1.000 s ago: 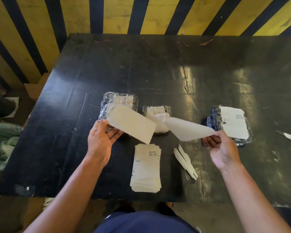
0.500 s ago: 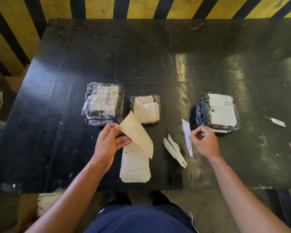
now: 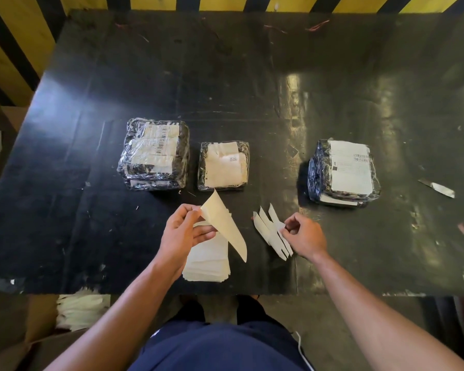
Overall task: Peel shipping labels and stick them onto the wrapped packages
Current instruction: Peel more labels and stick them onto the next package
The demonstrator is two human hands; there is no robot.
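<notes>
**Label held over the stack, strips at the right hand**

The left hand [image 3: 184, 231] is pinching a peeled label [image 3: 224, 226], hiding much of the label stack [image 3: 208, 263]; the label's long axis is slanting toward the near right. The right hand [image 3: 303, 236] is pinching folded backing strips [image 3: 268, 231] on the table [image 3: 225, 89]. 3 wrapped packages [image 3: 154, 153] are lying beyond.

The left hand [image 3: 184, 231] covers part of the label stack [image 3: 206, 263] (print unreadable).

Black table [image 3: 225, 76], yellow-and-black striped wall [image 3: 16, 49], cream label [image 3: 225, 226], white-labelled clear-wrapped dark packages [image 3: 156, 153].
</notes>
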